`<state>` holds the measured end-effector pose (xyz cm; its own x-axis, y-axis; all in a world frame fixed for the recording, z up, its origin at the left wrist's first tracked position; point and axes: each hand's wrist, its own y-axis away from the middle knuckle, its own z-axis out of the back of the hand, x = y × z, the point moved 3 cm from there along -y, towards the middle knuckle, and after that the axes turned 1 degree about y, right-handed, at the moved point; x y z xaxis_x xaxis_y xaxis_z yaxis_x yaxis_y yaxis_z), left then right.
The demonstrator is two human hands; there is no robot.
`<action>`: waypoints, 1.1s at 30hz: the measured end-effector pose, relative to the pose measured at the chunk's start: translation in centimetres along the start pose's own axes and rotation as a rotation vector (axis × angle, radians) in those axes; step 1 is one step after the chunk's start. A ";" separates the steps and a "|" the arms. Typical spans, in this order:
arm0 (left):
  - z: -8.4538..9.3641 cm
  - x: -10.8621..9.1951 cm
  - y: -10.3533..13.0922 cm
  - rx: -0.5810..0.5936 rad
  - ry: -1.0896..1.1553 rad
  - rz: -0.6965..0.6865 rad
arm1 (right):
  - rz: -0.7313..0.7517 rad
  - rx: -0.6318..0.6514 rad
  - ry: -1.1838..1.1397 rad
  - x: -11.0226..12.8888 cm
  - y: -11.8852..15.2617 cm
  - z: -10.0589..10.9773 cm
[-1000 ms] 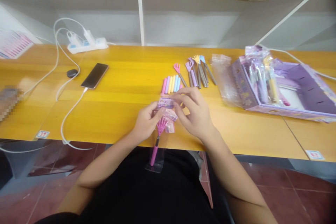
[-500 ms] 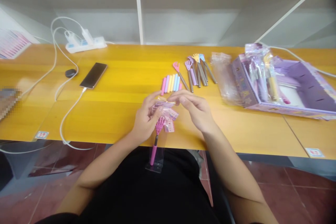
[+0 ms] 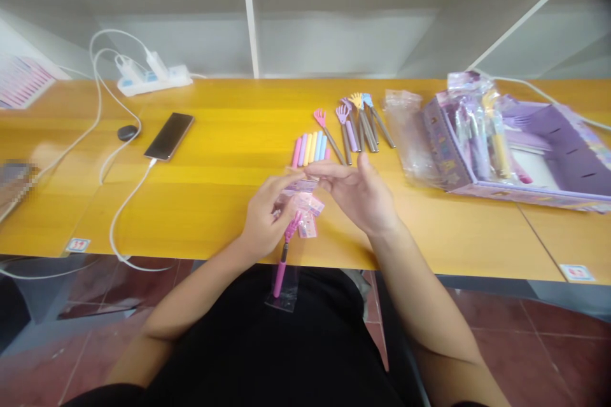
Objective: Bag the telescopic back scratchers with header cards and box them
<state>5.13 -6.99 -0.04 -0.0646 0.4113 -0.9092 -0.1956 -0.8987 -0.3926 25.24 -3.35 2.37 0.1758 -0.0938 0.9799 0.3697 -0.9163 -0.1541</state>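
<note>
- At upper left, a phone (image 3: 169, 137) and its white cable (image 3: 113, 229) are set well apart from the work.
- At centre, a clear bag (image 3: 287, 304) with a pink scratcher (image 3: 279, 277) is grasped near its top by the left hand (image 3: 266, 216); its lower end is extended past the counter (image 3: 205, 210) edge, so it could be dropped if that grip were loosened.
- Just right, the right hand (image 3: 360, 198) is brought to the bag's top, palm opened; whether anything is pinched by its grip cannot be told. The film could be torn by uneven pulling.
- At upper centre, coloured tubes (image 3: 312, 148) are laid just beyond the fingers and could be nudged.
- At right, a purple box (image 3: 442, 141) is partly blocked by flat bags (image 3: 409, 137).
</note>
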 end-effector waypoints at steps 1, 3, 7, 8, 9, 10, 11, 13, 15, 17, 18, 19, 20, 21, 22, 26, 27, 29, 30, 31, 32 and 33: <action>0.0 -0.1 0.0 0.006 -0.004 -0.002 | -0.001 0.004 0.009 0.0 0.0 0.0; 0.0 -0.1 0.0 0.028 -0.022 0.003 | 0.003 0.022 0.014 0.0 0.0 -0.1; 0.1 -0.3 -0.1 0.036 -0.081 0.003 | 0.002 0.023 -0.004 0.0 0.0 -0.3; 0.2 -0.2 -0.1 0.026 -0.084 0.009 | 0.002 0.014 -0.007 0.0 0.0 -0.3; 0.2 -0.2 -0.1 0.017 -0.079 0.018 | 0.004 0.005 -0.009 0.0 0.0 -0.3; 0.2 -0.1 0.0 0.011 -0.067 0.028 | 0.010 -0.002 -0.011 0.0 0.0 -0.3; 0.2 0.0 0.0 0.009 -0.054 0.040 | 0.019 -0.007 -0.010 0.0 0.0 -0.2; 0.1 0.1 0.1 0.012 -0.039 0.053 | 0.043 -0.008 0.003 0.0 0.0 -0.2; 0.1 0.2 0.1 0.012 -0.037 0.060 | 0.062 -0.006 0.028 0.0 0.0 -0.2; 0.1 0.2 0.1 0.011 -0.036 0.062 | 0.071 -0.006 0.051 -0.1 0.0 -0.2; 0.1 0.2 0.0 0.012 -0.032 0.061 | 0.078 -0.006 0.057 -0.1 0.0 -0.2; 0.1 0.2 0.0 0.014 -0.027 0.059 | 0.088 -0.005 0.059 -0.1 0.1 -0.3; 0.1 0.2 0.0 0.016 -0.021 0.058 | 0.099 -0.002 0.060 -0.1 0.1 -0.3; 0.1 0.1 0.0 0.017 -0.016 0.057 | 0.112 0.002 0.062 -0.1 0.1 -0.4; 0.1 0.1 0.0 0.015 -0.013 0.056 | 0.122 0.005 0.068 -0.1 0.2 -0.4; 0.1 -0.2 -0.2 0.020 -0.042 0.042 | 0.142 0.001 0.151 -0.2 0.4 -0.5; 0.1 -0.2 -0.2 0.022 -0.057 0.032 | 0.150 -0.003 0.177 -0.2 0.5 -0.6; 0.1 -0.3 -0.3 0.024 -0.084 0.014 | 0.174 -0.012 0.222 0.0 0.7 -0.7; 0.2 -0.3 -0.3 0.024 -0.089 0.014 | 0.187 -0.017 0.240 0.1 0.8 -0.8; 0.2 -0.3 -0.3 0.024 -0.088 0.022 | 0.202 -0.021 0.254 0.3 0.9 -0.9; 0.2 -0.2 -0.3 0.025 -0.080 0.036 | 0.215 -0.024 0.267 0.5 1.0 -1.0; 0.2 -0.1 -0.3 0.026 -0.068 0.052 | 0.225 -0.026 0.279 0.7 1.1 -1.1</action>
<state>5.02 -6.80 0.20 -0.1417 0.3740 -0.9166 -0.2156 -0.9153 -0.3401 24.79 -4.81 2.99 -0.0066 -0.3941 0.9190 0.3264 -0.8696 -0.3706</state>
